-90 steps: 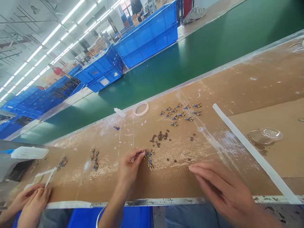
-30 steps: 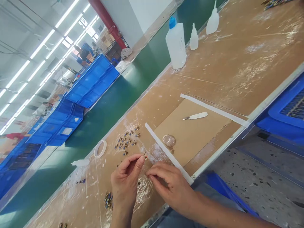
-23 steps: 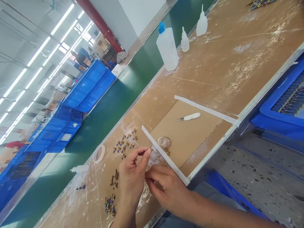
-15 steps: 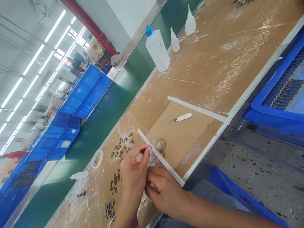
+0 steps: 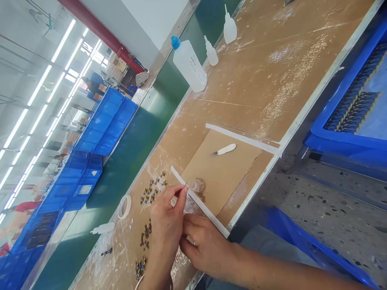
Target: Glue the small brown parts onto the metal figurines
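My left hand (image 5: 167,213) pinches a tiny dark piece, too small to name, between thumb and forefinger beside a small clear cup (image 5: 197,185). Against its palm side rests my right hand (image 5: 208,243), fingers curled closed; what they hold, if anything, is hidden. Small blue-and-gold pieces (image 5: 149,191) stand in rows left of my left hand. Nearer me lie a cluster of small dark round pieces (image 5: 146,233) and a heap of blue-and-gold pieces (image 5: 140,268). A white-handled knife (image 5: 226,149) lies on a cardboard sheet (image 5: 223,173) past the cup.
White tape strips (image 5: 242,139) border the cardboard. A tape roll (image 5: 124,207) and a white dropper bottle (image 5: 103,228) lie at left. A blue-capped bottle (image 5: 192,66) and two small squeeze bottles (image 5: 211,52) stand farther off. A blue tray (image 5: 326,141) sits beyond the table's right edge.
The view has shifted slightly, so most of the table's things appear farther left. Both hands keep nearly the same pose, with the left still pinching beside the cup.
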The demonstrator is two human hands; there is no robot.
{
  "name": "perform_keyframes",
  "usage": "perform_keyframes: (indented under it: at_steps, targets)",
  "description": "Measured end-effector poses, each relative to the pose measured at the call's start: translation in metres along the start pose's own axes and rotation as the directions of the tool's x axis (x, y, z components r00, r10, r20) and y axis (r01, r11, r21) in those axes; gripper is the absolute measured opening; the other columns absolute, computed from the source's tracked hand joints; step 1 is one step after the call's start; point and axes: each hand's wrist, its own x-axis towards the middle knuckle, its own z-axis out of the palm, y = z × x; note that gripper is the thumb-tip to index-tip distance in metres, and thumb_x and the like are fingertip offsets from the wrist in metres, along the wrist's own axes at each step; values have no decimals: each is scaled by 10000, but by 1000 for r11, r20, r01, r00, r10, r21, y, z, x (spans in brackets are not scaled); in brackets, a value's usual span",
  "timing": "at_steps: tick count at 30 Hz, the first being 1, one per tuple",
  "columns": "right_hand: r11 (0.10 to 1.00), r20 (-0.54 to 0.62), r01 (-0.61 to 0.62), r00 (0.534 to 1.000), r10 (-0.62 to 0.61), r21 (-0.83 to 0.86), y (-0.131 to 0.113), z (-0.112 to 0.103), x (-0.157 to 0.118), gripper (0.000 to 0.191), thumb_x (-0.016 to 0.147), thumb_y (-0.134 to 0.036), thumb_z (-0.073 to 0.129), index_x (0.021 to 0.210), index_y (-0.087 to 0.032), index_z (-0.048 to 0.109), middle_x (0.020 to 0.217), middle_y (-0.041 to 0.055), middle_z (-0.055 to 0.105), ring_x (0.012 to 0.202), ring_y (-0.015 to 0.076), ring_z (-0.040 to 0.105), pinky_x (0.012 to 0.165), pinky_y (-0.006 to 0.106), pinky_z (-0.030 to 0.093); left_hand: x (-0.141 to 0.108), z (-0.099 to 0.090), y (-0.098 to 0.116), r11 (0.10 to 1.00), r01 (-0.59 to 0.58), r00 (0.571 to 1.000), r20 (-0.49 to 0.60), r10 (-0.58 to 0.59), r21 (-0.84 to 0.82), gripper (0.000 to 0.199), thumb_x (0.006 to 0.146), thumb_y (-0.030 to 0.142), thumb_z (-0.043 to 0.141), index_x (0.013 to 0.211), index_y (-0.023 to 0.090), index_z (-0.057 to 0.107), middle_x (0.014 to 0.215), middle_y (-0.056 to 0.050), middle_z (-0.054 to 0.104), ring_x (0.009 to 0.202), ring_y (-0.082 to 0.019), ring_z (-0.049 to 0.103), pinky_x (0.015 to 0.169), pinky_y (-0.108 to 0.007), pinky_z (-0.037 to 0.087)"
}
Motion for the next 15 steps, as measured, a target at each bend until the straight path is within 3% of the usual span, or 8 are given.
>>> perform_keyframes:
  at_steps: [15]
  targets:
    - [1000,-27,28,999,-28,-13,1,1,0,126,777,-59,457,744,-109,568,774,73,605,748,157,585,680,246,444,2,0,1,999,-11,1000,14,11,42,136,821,344,619,789,247,708,798,48,684,760,-126,632,726,-246,458]
